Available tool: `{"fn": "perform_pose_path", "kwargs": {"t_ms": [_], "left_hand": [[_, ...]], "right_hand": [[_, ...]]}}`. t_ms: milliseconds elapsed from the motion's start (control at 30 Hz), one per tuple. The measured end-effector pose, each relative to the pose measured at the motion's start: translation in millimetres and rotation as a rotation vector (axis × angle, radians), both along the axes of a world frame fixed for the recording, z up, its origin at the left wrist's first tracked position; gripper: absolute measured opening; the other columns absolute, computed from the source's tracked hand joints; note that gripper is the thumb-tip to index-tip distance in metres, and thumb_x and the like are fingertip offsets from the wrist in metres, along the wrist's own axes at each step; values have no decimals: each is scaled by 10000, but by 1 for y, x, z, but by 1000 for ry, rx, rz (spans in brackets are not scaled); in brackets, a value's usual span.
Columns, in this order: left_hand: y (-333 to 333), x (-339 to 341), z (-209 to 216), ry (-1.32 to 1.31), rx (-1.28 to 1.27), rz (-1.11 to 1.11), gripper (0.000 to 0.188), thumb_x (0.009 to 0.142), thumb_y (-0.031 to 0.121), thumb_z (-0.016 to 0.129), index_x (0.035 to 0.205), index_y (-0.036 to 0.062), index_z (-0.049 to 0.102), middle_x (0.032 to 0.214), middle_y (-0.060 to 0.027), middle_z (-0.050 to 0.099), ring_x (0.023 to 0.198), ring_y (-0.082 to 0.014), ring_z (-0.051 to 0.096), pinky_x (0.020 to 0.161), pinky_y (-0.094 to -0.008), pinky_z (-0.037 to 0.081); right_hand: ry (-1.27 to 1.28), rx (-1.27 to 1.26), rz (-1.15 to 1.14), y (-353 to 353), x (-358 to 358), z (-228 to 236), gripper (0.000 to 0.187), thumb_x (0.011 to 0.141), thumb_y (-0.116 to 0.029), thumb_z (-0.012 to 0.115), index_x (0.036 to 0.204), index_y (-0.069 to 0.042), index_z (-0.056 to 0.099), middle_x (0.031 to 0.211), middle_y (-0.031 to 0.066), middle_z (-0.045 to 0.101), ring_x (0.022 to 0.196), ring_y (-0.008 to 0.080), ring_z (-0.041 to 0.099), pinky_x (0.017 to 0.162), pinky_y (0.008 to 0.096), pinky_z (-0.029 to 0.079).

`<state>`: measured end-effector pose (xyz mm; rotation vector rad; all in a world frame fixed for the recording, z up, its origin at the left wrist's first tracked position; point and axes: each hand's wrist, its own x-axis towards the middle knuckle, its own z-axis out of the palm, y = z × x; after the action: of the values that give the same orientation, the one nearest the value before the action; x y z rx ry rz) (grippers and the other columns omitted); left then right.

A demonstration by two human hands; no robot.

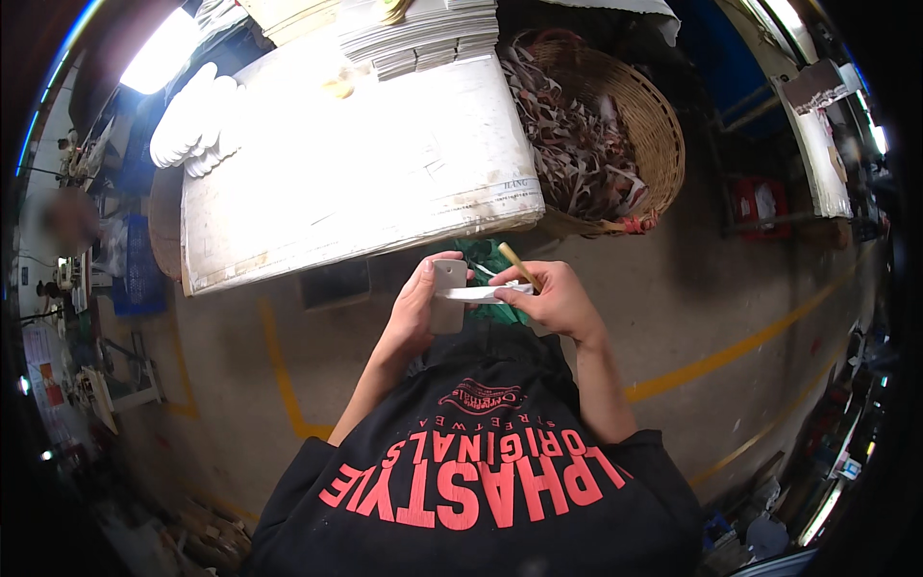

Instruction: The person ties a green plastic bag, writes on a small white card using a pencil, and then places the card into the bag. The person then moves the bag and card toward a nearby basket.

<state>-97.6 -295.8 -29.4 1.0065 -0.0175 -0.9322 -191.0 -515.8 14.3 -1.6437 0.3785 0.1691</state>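
Starting with the left hand (413, 303), a flat, pale grey plate (448, 315) with a small hole near its top is gripped, thumb along the left edge and fingers curled behind, so that hand is pretty much closed around it. A narrow white strip (468, 295) is laid across the plate and pinched at its other end by the thumb and fingers of the right hand (561, 297). A tan stick (516, 263) is also tucked into that same grip, tilted up and leftward. What the strip is made of can't be told, tbh. Everything's held in mid-air just off the near edge of the white-topped desk (356, 183), with some green material (481, 252) seen behind. A stack of white sheets (418, 43) is parked at the desk's back, and a wicker basket (665, 144) loaded with scraps (586, 144) is set just beside it, on the right.
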Motion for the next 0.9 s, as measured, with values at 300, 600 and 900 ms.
{"fn": "perform_pose_path", "kwargs": {"t_ms": [300,600,900], "left_hand": [[-14,-7,21,-247,163,57,294,1084,178,593,1346,50,553,1109,-96,698,904,-154,702,736,-290,610],[-17,-15,42,-196,-9,182,314,1034,91,651,1327,65,542,1155,-83,678,911,-126,659,779,-290,563],[-17,-7,37,-322,84,201,247,1006,-10,662,1229,73,596,1062,-50,672,905,-120,648,768,-267,549]], "right_hand": [[-67,-301,-71,11,-3,18,184,952,-162,744,1045,-3,739,728,60,680,637,45,543,563,259,444],[-219,-393,-96,33,2,14,146,938,-114,721,992,18,686,724,132,676,577,119,559,552,305,457],[-455,-231,-147,42,0,23,339,905,-92,775,1231,-23,712,914,116,712,680,112,593,597,308,479]]}}
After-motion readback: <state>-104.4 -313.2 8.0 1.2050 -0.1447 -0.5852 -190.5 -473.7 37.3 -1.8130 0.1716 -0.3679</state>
